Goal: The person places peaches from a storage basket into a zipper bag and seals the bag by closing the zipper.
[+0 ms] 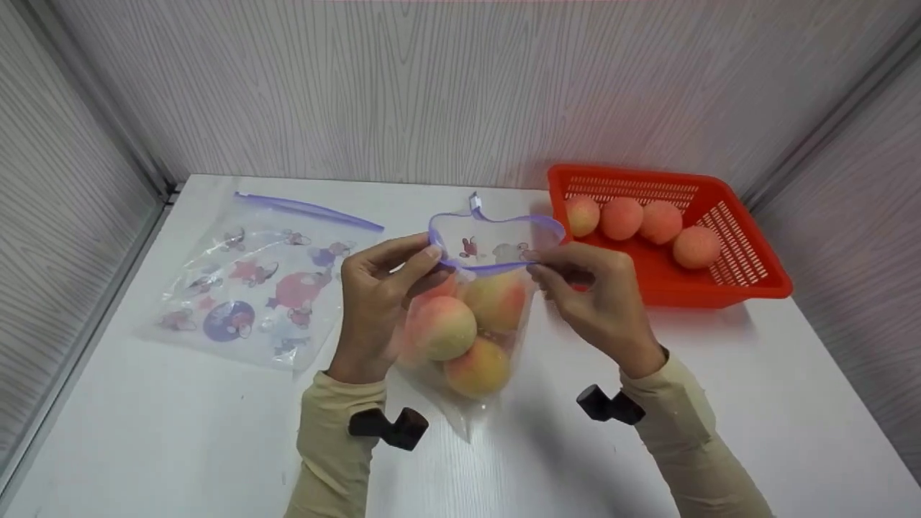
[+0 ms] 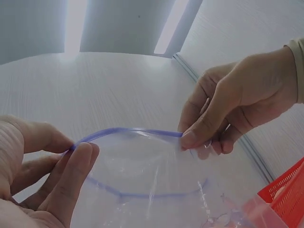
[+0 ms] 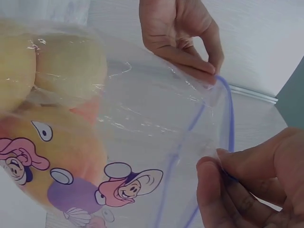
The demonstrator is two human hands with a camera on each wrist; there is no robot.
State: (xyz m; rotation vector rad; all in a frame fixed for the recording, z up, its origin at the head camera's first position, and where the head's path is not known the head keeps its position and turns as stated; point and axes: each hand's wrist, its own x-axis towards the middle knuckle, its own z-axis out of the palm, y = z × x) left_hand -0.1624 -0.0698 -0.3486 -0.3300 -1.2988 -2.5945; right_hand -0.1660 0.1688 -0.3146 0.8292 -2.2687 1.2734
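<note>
A clear zip bag (image 1: pixel 468 424) with a purple zip rim hangs between both hands, its mouth spread wide. Several peaches (image 1: pixel 440 327) fill its lower part. My left hand (image 1: pixel 385 295) pinches the left side of the rim between thumb and fingers. Across from it, my right hand (image 1: pixel 597 298) pinches the right side. A white slider (image 1: pixel 475 202) sits at the far edge of the mouth. In the right wrist view, cartoon prints (image 3: pixel 130 185) show on the bag's wall, with the peaches (image 3: pixel 71 64) behind the film.
A red basket (image 1: pixel 755 248) stands at the back right with several peaches (image 1: pixel 622 218) inside. At the left lies a second, flat zip bag (image 1: pixel 252 288) with printed figures and a purple zip. Pale wood-grain panels (image 1: pixel 432 86) enclose the white table (image 1: pixel 180 432).
</note>
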